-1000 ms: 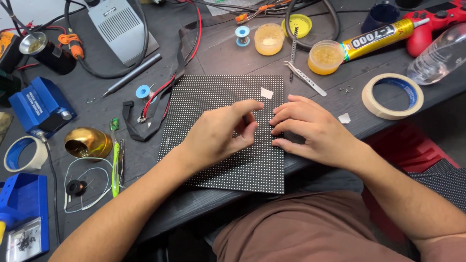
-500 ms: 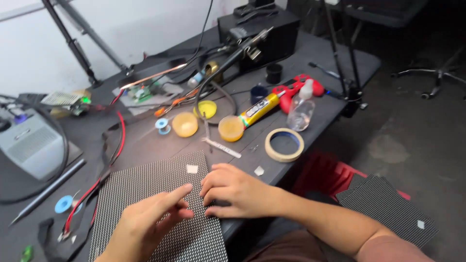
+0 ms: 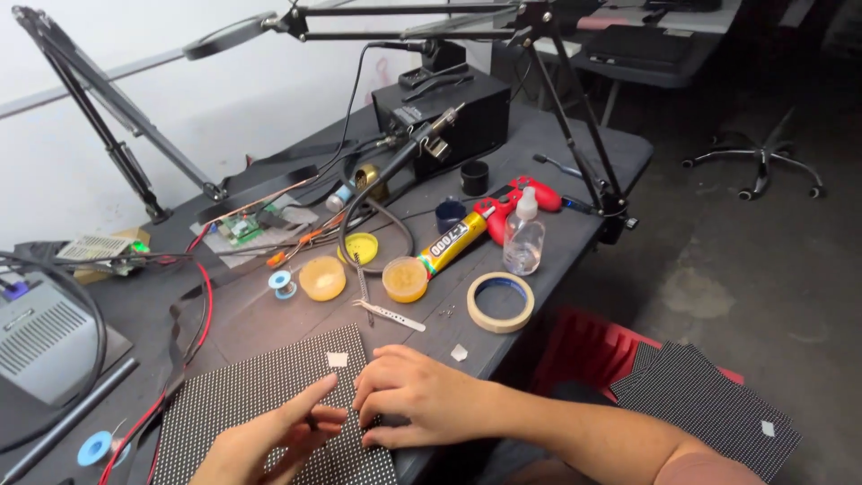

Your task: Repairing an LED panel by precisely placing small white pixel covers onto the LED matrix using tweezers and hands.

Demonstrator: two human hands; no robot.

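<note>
A black dotted LED panel lies flat at the near edge of the dark workbench. Both hands rest on it. My left hand has its fingers stretched toward the right hand, fingertips touching the panel. My right hand lies palm down on the panel's right edge, fingers curled. The two hands meet around a tiny spot on the panel; whether anything small is pinched there is hidden. A small white square sits on the panel just above the hands.
Tweezers, two yellow tubs, a glue tube, a tape roll, a clear bottle and a red tool lie behind the panel. A black box, lamp arms and cables stand farther back. More dotted panels lie on a red crate at right.
The view has swung up and to the right, showing the bench's far side and the floor. The hands stay together on the panel, now at the bottom of the picture.
</note>
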